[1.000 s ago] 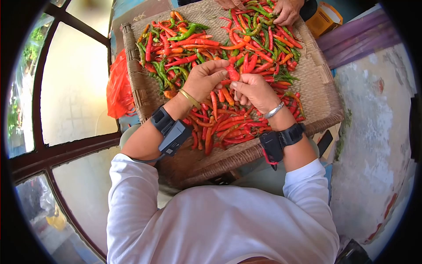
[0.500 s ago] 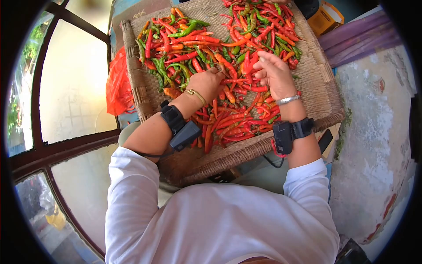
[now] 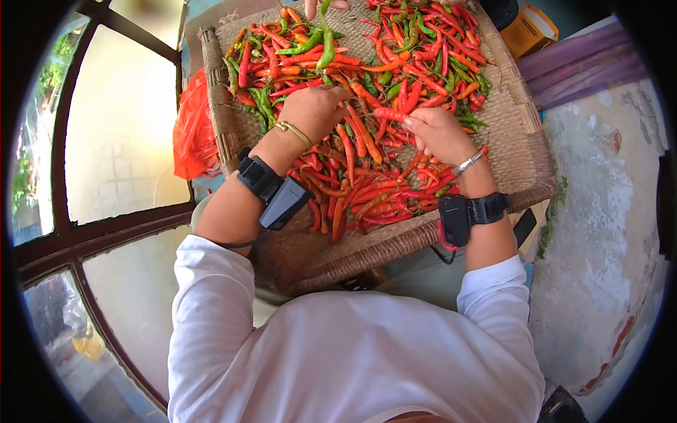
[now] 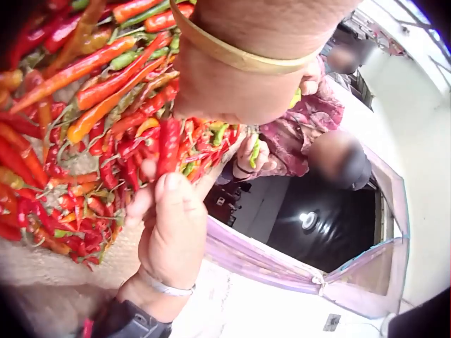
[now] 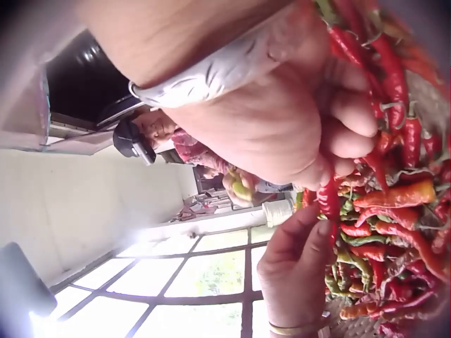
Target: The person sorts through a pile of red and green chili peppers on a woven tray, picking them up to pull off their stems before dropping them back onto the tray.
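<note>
My right hand pinches a red chili pepper between thumb and fingers, its tip pointing left. In the left wrist view that chili stands up from the right thumb. My left hand is over the pile to the left, palm down, fingers bent toward the loose peppers. In the right wrist view the left thumb and forefinger show close together near the held chili; I cannot tell whether they grip anything. Red, orange and green chilies lie heaped below both hands.
A woven tray with a thick rim bears the heaps. Across it, another person's fingers show beside a long green chili in the air. A red plastic bag hangs at the left, by the window; an orange box stands at the far right.
Both hands first met over a red chili, then parted. The right hand now holds a red chili and has turned inward; the left has moved slightly left and away. A green chili has appeared at the far edge.
</note>
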A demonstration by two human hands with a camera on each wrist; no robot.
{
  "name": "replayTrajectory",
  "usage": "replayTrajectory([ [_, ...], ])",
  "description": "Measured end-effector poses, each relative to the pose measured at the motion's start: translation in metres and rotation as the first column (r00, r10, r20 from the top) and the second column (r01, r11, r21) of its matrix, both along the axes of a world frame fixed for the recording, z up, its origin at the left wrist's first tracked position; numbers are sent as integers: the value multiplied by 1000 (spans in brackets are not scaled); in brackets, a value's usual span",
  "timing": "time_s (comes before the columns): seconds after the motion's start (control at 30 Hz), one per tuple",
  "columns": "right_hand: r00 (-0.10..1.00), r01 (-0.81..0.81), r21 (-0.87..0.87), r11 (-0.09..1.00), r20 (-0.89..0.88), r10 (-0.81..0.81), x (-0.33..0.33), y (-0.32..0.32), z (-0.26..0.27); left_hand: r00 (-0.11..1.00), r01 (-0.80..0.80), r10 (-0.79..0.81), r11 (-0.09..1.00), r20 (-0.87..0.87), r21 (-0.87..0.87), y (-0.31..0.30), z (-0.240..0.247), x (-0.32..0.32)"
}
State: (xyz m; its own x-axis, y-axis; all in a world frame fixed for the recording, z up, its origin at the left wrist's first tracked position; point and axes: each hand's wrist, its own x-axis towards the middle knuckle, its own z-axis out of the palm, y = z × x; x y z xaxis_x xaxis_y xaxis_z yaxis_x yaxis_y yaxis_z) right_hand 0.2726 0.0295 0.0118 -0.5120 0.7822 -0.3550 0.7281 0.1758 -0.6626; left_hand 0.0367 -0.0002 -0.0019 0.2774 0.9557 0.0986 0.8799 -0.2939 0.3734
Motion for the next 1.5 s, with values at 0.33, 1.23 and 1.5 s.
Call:
replayTrajectory([
  [0.33, 385, 386, -523, 760, -657, -648, -4, -3, 3, 959, 255, -261, 965, -113, -65, -4, -38, 17],
  [1.23, 883, 160, -323, 933, -376, -282, -13, -2, -10, 984, -174, 179, 947, 6, 271, 15, -1, -22],
  [1.5, 605, 323, -493, 807, -548, -577, -14, -5, -3, 871, -337, 315, 941, -377, 8, 29, -7, -50],
])
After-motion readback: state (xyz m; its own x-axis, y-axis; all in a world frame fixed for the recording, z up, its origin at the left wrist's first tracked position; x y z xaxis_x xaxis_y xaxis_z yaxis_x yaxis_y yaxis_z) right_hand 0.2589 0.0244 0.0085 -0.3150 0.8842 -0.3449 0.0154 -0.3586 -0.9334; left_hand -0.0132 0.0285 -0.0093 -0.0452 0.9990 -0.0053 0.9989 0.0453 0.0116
